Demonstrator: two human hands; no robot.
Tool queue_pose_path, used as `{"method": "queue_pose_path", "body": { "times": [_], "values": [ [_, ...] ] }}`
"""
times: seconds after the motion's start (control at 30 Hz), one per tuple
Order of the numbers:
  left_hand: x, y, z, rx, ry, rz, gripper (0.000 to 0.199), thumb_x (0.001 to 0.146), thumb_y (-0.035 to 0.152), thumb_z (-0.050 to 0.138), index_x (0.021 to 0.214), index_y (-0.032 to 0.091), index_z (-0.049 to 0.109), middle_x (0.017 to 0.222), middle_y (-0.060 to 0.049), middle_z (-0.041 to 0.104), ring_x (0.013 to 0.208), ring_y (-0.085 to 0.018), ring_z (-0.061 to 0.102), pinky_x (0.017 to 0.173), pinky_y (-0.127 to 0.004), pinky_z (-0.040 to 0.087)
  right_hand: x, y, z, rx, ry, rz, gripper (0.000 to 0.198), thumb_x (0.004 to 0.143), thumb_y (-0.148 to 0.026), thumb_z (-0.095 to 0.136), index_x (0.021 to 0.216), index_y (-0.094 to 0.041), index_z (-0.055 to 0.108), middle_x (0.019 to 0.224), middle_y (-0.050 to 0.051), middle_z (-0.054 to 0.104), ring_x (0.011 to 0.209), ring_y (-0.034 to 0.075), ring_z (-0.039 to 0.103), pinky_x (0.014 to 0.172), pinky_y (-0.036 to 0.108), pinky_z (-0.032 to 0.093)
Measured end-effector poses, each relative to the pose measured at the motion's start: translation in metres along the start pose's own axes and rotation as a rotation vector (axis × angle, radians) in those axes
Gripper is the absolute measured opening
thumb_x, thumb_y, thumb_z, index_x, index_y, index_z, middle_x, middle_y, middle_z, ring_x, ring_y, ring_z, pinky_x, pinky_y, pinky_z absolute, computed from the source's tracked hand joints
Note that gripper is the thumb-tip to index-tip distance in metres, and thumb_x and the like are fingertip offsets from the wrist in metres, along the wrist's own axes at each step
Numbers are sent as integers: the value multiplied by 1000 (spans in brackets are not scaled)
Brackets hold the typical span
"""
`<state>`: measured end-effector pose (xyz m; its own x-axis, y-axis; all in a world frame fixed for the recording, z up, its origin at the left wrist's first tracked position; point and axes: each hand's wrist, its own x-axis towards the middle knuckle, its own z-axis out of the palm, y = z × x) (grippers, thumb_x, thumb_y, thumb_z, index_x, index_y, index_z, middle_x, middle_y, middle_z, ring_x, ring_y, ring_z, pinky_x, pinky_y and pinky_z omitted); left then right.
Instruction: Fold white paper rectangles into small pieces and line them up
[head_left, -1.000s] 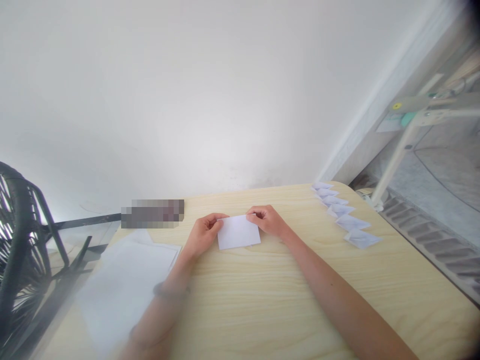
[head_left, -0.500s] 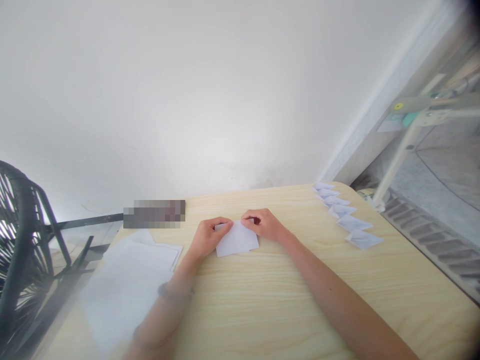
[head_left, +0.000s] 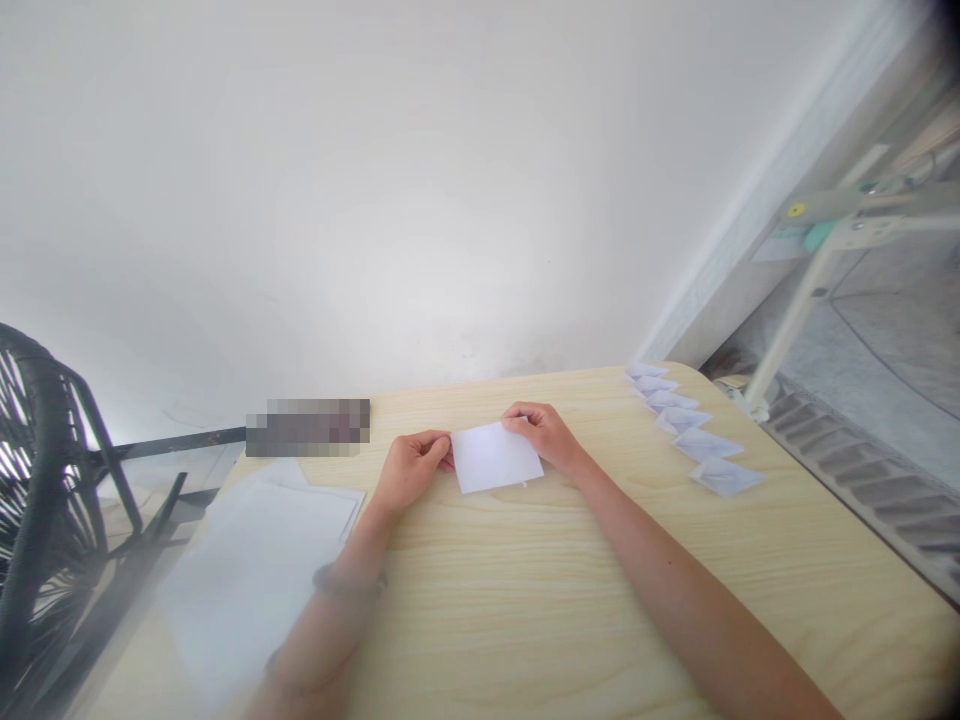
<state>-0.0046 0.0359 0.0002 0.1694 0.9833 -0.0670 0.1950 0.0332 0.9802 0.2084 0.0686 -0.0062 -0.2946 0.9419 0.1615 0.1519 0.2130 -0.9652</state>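
A folded piece of white paper (head_left: 496,458) is held between my two hands over the middle of the wooden table (head_left: 480,600). My left hand (head_left: 416,465) pinches its left edge near the upper corner, thumb on top. At the upper right corner, my right hand (head_left: 541,432) grips the paper with the thumb on its face and the fingers behind. Underneath, a small bit of another layer peeks out at the lower right edge. The fingers behind the sheet are partly hidden.
Several folded paper boats (head_left: 726,475) stand in a row along the table's right side. A stack of white sheets (head_left: 255,560) lies at the left, by my forearm. Beyond are a pixelated dark object (head_left: 307,428), a dark woven chair (head_left: 45,450) and a white wall (head_left: 450,200).
The paper has shifted to the right and more of its face shows. My right hand has moved slightly right with it, and my left hand now holds its left edge rather than its top.
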Motion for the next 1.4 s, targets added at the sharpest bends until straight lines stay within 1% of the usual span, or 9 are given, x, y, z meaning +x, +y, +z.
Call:
{"method": "queue_pose_path", "body": {
  "times": [0.13, 0.3, 0.53, 0.7, 0.87, 1.03, 1.17, 1.27, 1.4],
  "values": [
    [2, 0, 0, -149, 43, -39, 30, 75, 34, 48, 83, 9, 61, 73, -7, 65, 65, -16, 60, 66, -31, 49, 0, 2, -2, 130, 74, 37, 16, 71, -28, 52, 62, -15, 54, 57, -3, 48, 51, 7, 41, 47, 19, 30],
    [-2, 7, 3, -45, 16, 7, 34, 78, 40, 46, 88, 12, 63, 82, -5, 64, 72, -15, 57, 67, -26, 46, -2, -2, 4, -90, -53, -54, 17, 72, -28, 52, 65, -15, 59, 65, 0, 57, 60, 10, 49, 53, 20, 35],
    [-8, 11, 2, 76, 18, 20, 54, 83, 50, 27, 82, 11, 64, 69, -4, 62, 63, -15, 53, 58, -25, 40, -5, -5, 11, -242, -88, -125, 19, 76, -28, 48, 69, -15, 60, 69, 0, 60, 61, 9, 50, 54, 19, 35],
    [-6, 7, 4, 189, -11, 78, 37, 75, 46, 48, 85, 14, 64, 74, -3, 63, 61, -13, 51, 51, -20, 36, -5, -6, 11, -296, -125, -162, 15, 74, -23, 48, 67, -15, 60, 65, -1, 59, 57, 8, 47, 51, 18, 33],
    [-4, 3, 3, 219, 50, 65, 37, 75, 45, 49, 85, 13, 64, 72, -3, 63, 58, -12, 50, 48, -19, 34, -3, -1, 8, -286, -103, -113, 16, 72, -22, 47, 63, -15, 58, 58, -2, 54, 52, 7, 43, 49, 18, 31],
    [-2, 0, 0, 185, 130, 38, 39, 73, 47, 51, 84, 12, 64, 69, -3, 63, 56, -12, 51, 46, -19, 34, -1, 3, 4, -114, -35, -10, 14, 71, -23, 46, 65, -15, 57, 55, -2, 52, 48, 7, 43, 45, 18, 32],
    [0, -1, -2, 156, 193, 15, 41, 72, 49, 51, 84, 12, 63, 68, -4, 64, 56, -13, 53, 47, -19, 35, 1, 2, 4, 52, 101, 52, 21, 75, -30, 43, 77, -15, 58, 68, 2, 59, 50, 8, 47, 45, 20, 37],
    [0, -1, -2, 171, 175, 21, 41, 73, 48, 51, 87, 12, 63, 70, -4, 64, 57, -13, 53, 46, -19, 35, 1, 0, 9, -36, 45, 37, 28, 77, -37, 44, 87, -16, 61, 78, 3, 62, 59, 10, 52, 52, 21, 40],
    [-1, -2, 1, 310, 185, 76, 41, 77, 45, 47, 103, 16, 59, 73, -4, 64, 59, -14, 54, 50, -22, 40, 0, 1, 14, -231, -9, -26, 24, 74, -36, 52, 84, -16, 62, 73, 1, 63, 61, 10, 52, 55, 21, 39]
  ]
}}
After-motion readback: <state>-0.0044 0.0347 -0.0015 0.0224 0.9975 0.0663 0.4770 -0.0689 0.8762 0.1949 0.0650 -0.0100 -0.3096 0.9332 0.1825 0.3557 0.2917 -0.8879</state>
